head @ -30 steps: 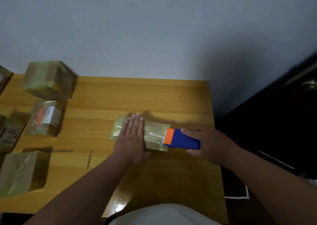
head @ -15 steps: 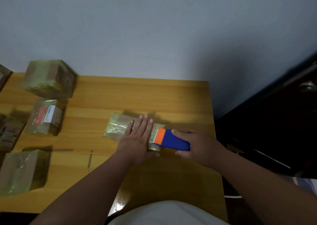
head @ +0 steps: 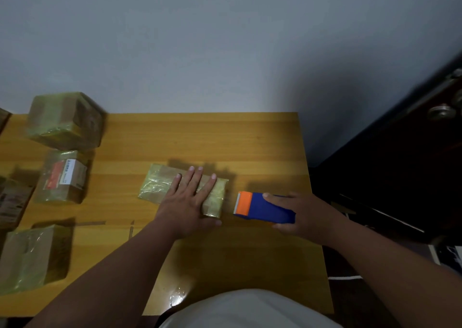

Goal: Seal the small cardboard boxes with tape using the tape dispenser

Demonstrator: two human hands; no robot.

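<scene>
The tape dispenser (head: 262, 206), gripped by the right hand (head: 303, 215), has pulled clear of the box (head: 160, 185); the left hand (head: 186, 197) presses flat on it, so the strip looks cut.

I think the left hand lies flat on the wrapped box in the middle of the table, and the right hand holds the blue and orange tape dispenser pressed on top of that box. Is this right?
Not fully. The head view shows the tape dispenser off the box, beside its right end with table between. The left hand does lie flat on it; the right hand holds the dispenser.
</scene>
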